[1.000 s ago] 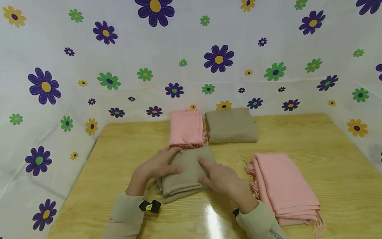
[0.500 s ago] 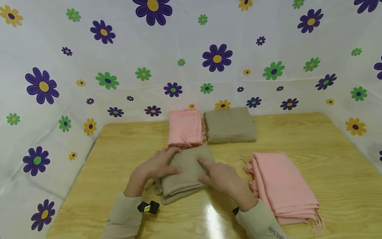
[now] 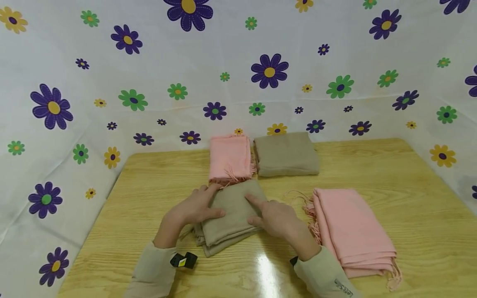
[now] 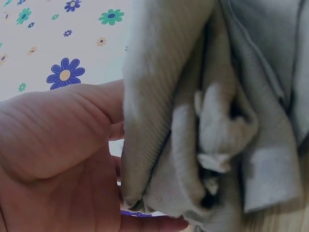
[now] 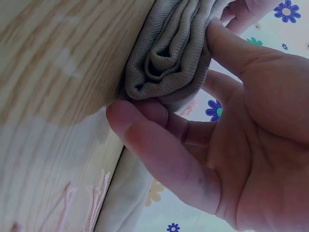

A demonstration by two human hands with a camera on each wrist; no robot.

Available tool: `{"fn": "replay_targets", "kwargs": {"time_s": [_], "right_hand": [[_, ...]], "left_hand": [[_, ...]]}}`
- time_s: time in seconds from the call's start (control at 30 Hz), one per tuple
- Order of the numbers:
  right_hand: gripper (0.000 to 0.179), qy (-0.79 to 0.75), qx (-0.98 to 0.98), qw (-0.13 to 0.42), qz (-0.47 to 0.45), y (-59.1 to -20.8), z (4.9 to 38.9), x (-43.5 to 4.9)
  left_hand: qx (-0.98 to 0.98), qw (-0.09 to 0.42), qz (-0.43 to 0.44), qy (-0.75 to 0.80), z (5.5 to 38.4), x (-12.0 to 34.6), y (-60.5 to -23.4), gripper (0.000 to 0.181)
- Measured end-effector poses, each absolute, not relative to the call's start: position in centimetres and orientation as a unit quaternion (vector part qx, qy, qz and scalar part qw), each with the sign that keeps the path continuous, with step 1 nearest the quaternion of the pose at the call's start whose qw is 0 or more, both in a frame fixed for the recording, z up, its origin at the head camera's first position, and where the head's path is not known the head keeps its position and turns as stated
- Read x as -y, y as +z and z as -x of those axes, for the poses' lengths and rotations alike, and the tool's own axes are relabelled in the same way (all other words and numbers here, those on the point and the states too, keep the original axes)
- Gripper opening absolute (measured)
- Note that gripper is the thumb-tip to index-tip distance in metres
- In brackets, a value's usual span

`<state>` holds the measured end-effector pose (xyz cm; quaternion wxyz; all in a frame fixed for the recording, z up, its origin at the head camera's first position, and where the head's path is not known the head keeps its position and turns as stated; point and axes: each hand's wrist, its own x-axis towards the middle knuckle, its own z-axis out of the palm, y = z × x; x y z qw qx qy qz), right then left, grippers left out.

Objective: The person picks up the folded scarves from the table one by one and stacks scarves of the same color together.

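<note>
A folded beige scarf (image 3: 232, 211) lies near the middle of the wooden table, its fringe sticking out at the left. My left hand (image 3: 191, 208) holds its left side, thumb on top and fingers at the far left corner. On the right side, my right hand (image 3: 277, 219) grips the fold with its thumb on top and the index finger stretched over the cloth. In the right wrist view, other fingers of the right hand (image 5: 251, 121) curl round the rolled edge of the scarf (image 5: 169, 58), close to the table. The left wrist view shows stacked layers of the scarf (image 4: 164, 96) beside the palm.
A small folded pink scarf (image 3: 229, 157) lies just behind, its fringe reaching the beige one. Next to it sits another folded beige cloth (image 3: 287, 155) by the flowered backdrop (image 3: 238, 49). At the right, a larger folded pink scarf (image 3: 354, 231) lies on the table (image 3: 149, 178).
The head view has shifted slightly. Both hands stay in place on the beige scarf, and the other cloths have not moved.
</note>
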<state>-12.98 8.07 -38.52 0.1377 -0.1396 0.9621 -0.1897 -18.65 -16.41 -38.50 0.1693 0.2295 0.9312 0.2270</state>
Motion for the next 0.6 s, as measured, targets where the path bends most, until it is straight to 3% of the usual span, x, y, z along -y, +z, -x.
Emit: {"fn": "replay_targets", "kwargs": {"time_s": [0.6], "right_hand": [[0.064, -0.161, -0.965, 0.158, 0.137, -38.08, 12.43, -7.65]], "left_hand": [[-0.931, 0.176, -0.225, 0.228, 18.56, 16.61, -38.47, 0.074]]}}
